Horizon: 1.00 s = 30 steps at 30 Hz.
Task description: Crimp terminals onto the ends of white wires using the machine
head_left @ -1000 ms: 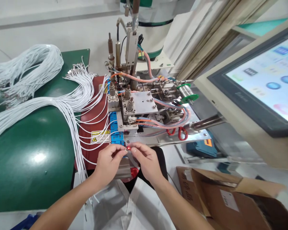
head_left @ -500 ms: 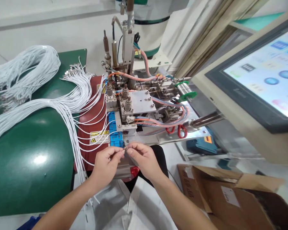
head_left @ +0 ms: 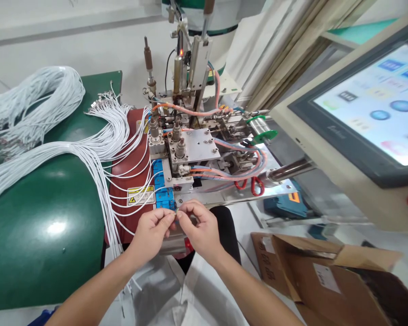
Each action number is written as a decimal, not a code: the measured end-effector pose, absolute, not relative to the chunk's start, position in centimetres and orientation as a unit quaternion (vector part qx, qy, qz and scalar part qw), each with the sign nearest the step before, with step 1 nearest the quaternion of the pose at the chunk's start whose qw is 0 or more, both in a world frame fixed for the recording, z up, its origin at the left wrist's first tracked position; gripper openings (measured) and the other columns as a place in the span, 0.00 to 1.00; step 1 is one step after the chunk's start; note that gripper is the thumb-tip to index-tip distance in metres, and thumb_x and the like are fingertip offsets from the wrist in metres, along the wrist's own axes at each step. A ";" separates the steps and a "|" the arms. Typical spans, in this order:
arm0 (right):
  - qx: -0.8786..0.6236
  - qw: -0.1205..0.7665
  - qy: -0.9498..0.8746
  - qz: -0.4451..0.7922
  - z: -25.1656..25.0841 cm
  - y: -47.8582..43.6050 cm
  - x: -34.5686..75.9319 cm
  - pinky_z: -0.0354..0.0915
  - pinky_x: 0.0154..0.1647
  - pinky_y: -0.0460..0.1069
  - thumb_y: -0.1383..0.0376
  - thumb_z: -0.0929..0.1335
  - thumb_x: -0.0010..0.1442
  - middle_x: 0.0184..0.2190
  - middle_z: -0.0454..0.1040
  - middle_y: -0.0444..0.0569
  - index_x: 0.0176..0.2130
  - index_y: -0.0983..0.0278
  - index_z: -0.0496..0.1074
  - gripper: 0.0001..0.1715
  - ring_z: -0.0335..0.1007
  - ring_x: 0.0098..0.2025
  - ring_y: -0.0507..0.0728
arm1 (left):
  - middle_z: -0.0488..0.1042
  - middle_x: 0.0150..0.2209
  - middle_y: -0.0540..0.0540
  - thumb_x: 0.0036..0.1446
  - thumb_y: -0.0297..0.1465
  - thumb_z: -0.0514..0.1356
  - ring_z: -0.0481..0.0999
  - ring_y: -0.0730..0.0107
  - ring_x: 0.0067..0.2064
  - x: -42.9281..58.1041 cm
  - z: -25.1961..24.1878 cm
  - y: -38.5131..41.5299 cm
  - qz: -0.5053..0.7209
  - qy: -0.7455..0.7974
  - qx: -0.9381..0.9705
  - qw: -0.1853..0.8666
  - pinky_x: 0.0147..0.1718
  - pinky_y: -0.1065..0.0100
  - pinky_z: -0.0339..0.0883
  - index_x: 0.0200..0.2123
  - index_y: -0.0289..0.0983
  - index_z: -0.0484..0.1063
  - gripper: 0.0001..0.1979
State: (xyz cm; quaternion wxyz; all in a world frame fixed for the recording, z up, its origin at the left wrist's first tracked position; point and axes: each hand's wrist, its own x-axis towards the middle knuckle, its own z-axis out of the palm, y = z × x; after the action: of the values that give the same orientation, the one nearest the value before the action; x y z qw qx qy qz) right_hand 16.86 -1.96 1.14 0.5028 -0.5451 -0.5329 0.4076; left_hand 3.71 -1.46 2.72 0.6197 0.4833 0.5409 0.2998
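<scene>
My left hand [head_left: 151, 231] and my right hand [head_left: 200, 226] meet fingertip to fingertip in front of the machine. Both are closed in a pinch. A white cable [head_left: 124, 225] runs from the bundle toward my left hand, whose fingers are shut on its end. Between the fingertips a tiny piece shows, and my right thumb and finger pinch at it; its kind is too small to make out. Just beyond my fingers is a row of blue cable holders [head_left: 164, 198], with several white cables leading into it. The bundle of white cables [head_left: 78, 147] lies to the left.
Behind my hands stands a soldering machine [head_left: 199, 145] with hoses and a solder wire spool [head_left: 260, 129]. A touch screen [head_left: 370, 108] overhangs on the right, above an open cardboard box [head_left: 326, 280]. A coiled cable bundle [head_left: 51, 99] rests on the green table [head_left: 47, 253].
The machine's upright slide and soldering head have shifted right, and a small red light shows on it. My hands stay almost in place, with the right fingers slightly shifted at the pinch.
</scene>
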 end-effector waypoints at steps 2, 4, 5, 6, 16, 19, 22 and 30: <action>-0.566 0.518 -0.539 0.348 1.0 -2.3 16.3 0.61 0.28 0.47 0.70 0.64 0.51 0.22 0.65 0.45 0.22 0.63 0.64 0.08 0.63 0.26 0.52 | 0.64 0.21 0.52 0.53 0.35 0.55 0.60 0.79 0.22 4.0 2.9 -1.7 0.314 0.553 0.476 0.608 0.22 0.76 0.56 0.25 0.33 0.68 0.11; -0.576 0.529 -0.548 0.296 0.8 -2.5 15.9 0.61 0.29 0.48 0.71 0.64 0.51 0.23 0.66 0.45 0.23 0.63 0.64 0.07 0.63 0.27 0.52 | 0.66 0.22 0.52 0.53 0.35 0.56 0.61 0.78 0.22 4.2 3.1 -1.9 0.320 0.564 0.472 0.597 0.23 0.75 0.58 0.28 0.33 0.69 0.11; -0.575 0.534 -0.554 0.277 0.7 -2.5 15.8 0.61 0.30 0.48 0.71 0.64 0.51 0.23 0.66 0.45 0.23 0.62 0.65 0.06 0.64 0.28 0.53 | 0.66 0.23 0.52 0.53 0.36 0.56 0.62 0.78 0.23 4.3 3.1 -1.9 0.321 0.567 0.473 0.593 0.23 0.75 0.58 0.29 0.33 0.70 0.11; -0.572 0.537 -0.560 0.266 0.6 -2.5 15.8 0.61 0.30 0.49 0.71 0.64 0.51 0.23 0.66 0.45 0.24 0.62 0.65 0.06 0.64 0.28 0.53 | 0.66 0.23 0.51 0.53 0.36 0.55 0.62 0.77 0.23 4.2 3.1 -2.0 0.321 0.569 0.476 0.588 0.23 0.75 0.59 0.29 0.33 0.70 0.11; -0.430 0.319 -0.733 0.420 2.8 -0.6 20.1 0.58 0.28 0.45 0.71 0.64 0.50 0.23 0.66 0.43 0.24 0.63 0.66 0.05 0.61 0.27 0.51 | 0.68 0.22 0.51 0.52 0.31 0.54 0.64 0.76 0.25 2.5 4.1 -0.8 0.170 0.506 0.625 0.569 0.25 0.75 0.57 0.22 0.34 0.70 0.10; -0.503 0.373 -0.640 0.445 2.4 -1.1 19.1 0.57 0.26 0.45 0.68 0.65 0.51 0.21 0.64 0.43 0.21 0.64 0.64 0.08 0.59 0.25 0.50 | 0.68 0.22 0.52 0.53 0.32 0.53 0.65 0.75 0.25 3.0 3.9 -1.2 0.207 0.538 0.629 0.522 0.25 0.75 0.58 0.23 0.35 0.69 0.11; -0.558 0.461 -0.450 0.524 1.4 -2.0 17.1 0.56 0.22 0.45 0.62 0.65 0.52 0.18 0.62 0.41 0.20 0.64 0.62 0.13 0.56 0.21 0.49 | 0.68 0.21 0.51 0.54 0.34 0.53 0.65 0.76 0.23 3.7 3.3 -2.0 0.277 0.590 0.589 0.477 0.23 0.75 0.59 0.25 0.35 0.69 0.11; -0.564 0.458 -0.479 0.493 0.4 -2.6 16.9 0.59 0.25 0.46 0.64 0.66 0.50 0.20 0.65 0.44 0.19 0.64 0.66 0.11 0.59 0.24 0.51 | 0.66 0.20 0.52 0.54 0.36 0.54 0.62 0.77 0.21 3.9 2.8 -2.4 0.302 0.607 0.557 0.480 0.21 0.76 0.57 0.28 0.35 0.70 0.11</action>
State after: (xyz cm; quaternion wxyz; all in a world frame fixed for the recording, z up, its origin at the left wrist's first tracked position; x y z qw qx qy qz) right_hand 16.91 -2.55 0.44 0.4576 -0.5642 -0.4785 0.4933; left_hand 3.94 -2.44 2.77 0.4804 0.5566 0.6066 0.3023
